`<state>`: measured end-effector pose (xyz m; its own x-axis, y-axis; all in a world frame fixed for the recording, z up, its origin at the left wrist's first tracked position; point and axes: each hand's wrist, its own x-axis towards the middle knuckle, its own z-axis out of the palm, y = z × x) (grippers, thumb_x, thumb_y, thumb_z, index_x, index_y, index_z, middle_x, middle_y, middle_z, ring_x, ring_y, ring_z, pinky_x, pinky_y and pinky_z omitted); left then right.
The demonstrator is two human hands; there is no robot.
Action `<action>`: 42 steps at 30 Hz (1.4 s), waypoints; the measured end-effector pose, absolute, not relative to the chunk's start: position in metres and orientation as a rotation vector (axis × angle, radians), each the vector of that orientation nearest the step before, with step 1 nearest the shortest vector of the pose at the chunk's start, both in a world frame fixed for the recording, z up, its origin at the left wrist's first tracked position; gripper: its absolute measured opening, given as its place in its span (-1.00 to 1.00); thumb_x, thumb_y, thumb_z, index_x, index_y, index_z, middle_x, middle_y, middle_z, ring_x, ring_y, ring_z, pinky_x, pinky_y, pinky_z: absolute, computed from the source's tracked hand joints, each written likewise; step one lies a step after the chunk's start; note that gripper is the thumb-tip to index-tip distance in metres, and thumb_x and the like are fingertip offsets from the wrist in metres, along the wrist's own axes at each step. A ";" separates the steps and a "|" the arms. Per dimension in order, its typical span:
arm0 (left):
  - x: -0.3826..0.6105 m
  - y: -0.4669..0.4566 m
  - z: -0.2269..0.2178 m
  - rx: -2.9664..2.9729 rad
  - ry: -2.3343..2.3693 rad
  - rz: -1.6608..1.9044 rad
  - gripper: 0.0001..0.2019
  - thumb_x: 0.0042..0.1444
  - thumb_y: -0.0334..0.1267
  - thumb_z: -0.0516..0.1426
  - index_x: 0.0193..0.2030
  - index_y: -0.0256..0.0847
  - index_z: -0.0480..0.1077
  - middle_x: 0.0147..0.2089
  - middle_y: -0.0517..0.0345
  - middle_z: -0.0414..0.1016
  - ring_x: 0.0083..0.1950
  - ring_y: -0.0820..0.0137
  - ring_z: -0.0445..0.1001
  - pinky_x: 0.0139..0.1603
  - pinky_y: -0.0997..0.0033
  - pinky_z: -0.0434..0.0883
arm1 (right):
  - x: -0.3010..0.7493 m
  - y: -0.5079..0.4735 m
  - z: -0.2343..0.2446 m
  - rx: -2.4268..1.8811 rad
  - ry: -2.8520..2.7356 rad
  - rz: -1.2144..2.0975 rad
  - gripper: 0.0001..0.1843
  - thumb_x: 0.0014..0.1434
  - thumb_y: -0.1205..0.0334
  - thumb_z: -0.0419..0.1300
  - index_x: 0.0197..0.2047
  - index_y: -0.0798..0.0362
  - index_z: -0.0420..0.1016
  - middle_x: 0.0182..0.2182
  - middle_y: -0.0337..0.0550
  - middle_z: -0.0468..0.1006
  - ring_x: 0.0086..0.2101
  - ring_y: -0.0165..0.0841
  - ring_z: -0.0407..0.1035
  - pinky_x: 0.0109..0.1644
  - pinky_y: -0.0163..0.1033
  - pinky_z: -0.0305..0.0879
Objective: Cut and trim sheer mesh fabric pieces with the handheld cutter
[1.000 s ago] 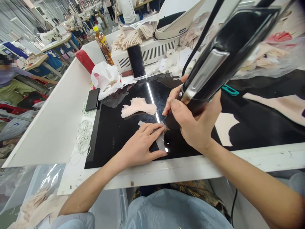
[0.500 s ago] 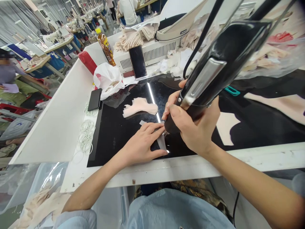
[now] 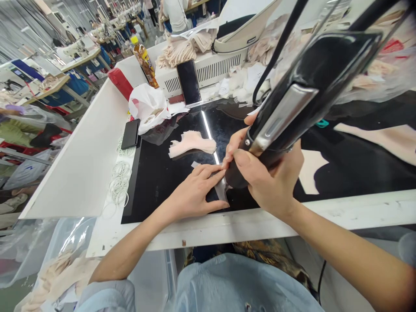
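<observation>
My right hand [image 3: 276, 182] is wrapped round a large black corded handheld tool [image 3: 292, 104] with a silver lever on its side. The tool slants down to the left, its lower end close to the black work surface [image 3: 156, 190]. My left hand [image 3: 195, 193] lies flat with fingers stretched, pressing on a thin translucent sheet piece [image 3: 221, 187]. Its fingertips meet those of my right hand beside the tool's lower end; the tip itself is hidden. Beyond my left hand lies a small stack of pale pink fabric pieces [image 3: 191, 144].
Pale cut pieces [image 3: 313, 171] lie right of my right hand. Along the left are white rings [image 3: 119, 182], a black phone-like object [image 3: 131, 134] and a plastic bag [image 3: 147, 106]. A phone [image 3: 189, 82] leans against a vented white box [image 3: 217, 71]. A bottle [image 3: 144, 60] stands behind.
The tool and my right hand have shifted slightly right and down. My left hand stays nearly in place on the translucent piece. The view has shifted a little.
</observation>
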<state>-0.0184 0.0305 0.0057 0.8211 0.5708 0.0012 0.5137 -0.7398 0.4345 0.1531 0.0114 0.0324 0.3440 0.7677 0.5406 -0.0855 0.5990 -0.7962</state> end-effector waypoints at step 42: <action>-0.024 0.035 -0.006 2.579 0.766 0.580 -0.83 0.39 -0.31 0.09 -0.08 -0.19 0.53 -0.07 0.11 0.55 -0.01 0.37 0.47 0.17 0.24 0.40 | 0.204 0.016 0.035 -0.727 -1.118 0.460 -0.55 -0.03 0.00 0.48 -0.10 -0.17 0.46 -0.36 -0.29 0.46 -0.50 -0.43 0.40 -0.60 -0.23 0.39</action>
<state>-0.0236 0.0349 -0.0057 0.7652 0.5823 0.2747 0.4224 -0.7760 0.4684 0.2036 0.0156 0.0348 0.3825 0.6655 0.6410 0.0214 0.6872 -0.7262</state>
